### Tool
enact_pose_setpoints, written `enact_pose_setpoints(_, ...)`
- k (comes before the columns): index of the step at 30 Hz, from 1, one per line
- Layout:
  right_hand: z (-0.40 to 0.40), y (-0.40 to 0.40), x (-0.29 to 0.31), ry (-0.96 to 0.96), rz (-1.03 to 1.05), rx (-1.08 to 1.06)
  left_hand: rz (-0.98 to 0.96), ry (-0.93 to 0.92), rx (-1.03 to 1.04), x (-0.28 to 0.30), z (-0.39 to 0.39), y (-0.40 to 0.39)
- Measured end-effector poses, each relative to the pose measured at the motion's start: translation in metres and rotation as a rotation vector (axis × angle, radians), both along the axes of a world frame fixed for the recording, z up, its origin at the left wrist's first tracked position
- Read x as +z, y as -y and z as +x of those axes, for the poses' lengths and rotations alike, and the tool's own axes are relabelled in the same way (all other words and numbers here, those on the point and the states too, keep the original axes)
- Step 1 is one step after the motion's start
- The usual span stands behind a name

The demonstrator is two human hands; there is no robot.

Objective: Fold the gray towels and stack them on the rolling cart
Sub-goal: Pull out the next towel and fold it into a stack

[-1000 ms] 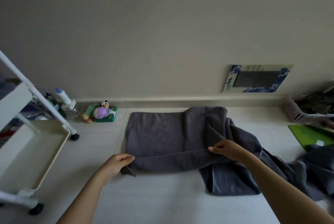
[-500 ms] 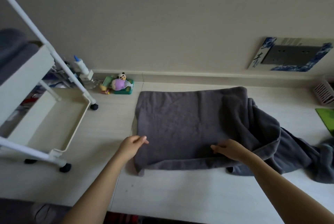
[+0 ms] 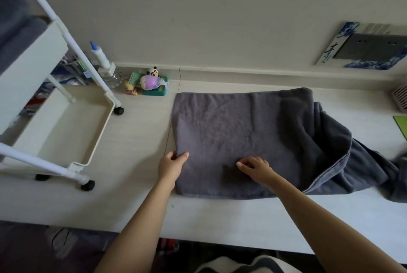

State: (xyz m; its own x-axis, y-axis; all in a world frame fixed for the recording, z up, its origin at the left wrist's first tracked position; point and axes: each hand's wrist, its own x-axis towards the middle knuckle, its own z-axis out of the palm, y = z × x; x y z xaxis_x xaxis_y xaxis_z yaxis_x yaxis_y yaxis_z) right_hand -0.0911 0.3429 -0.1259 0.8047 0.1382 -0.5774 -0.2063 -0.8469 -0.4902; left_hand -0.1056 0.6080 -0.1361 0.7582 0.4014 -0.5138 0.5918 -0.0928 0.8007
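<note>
Gray towel (image 3: 237, 140) lies flat on the white table (image 3: 136, 140), folded into a wide rectangle, far edge near the wall. Its right part runs under a fold of darker gray cloth (image 3: 343, 162), a loose pile spreading off to the right, touching and overlapping the towel.

Left hand (image 3: 170, 166) at the towel's left edge, near the front-left corner. Thumb lies on top of the cloth, fingers curl at the edge; looks like a pinch on the towel edge, though the fingers underneath are hidden. The towel spreads right and away from this hand.

Right hand (image 3: 256, 168) rests on top of the towel, front-middle area, fingers bent and slightly spread, tips pressing down on the surface. Nothing held between them. Towel lies under the hand on every side; front edge just behind the wrist.

The hands are apart, both on the front half of the towel.

Cart (image 3: 66, 123) stands on the table at left, well apart from the towel: white frame, black wheels, lower tray nearest. More gray cloth on its upper shelf (image 3: 13, 21) at top left, partly cut off by the frame edge.

Small toys (image 3: 152, 82) and a bottle (image 3: 100, 56) by the wall between cart and towel. Socket panel (image 3: 370, 49) on the wall at right. White basket (image 3: 399, 99) and a green item (image 3: 402, 125) at the right edge.
</note>
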Motion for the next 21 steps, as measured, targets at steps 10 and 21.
enact_pose_setpoints(10,-0.001,-0.001,0.0,-0.028,0.038,-0.096,0.147,-0.028,0.124,0.02,-0.005,-0.017)
enact_pose_setpoints(21,-0.016,-0.021,-0.001,0.049,-0.056,-0.009,0.745,0.048,-0.729,-0.012,-0.017,-0.002)
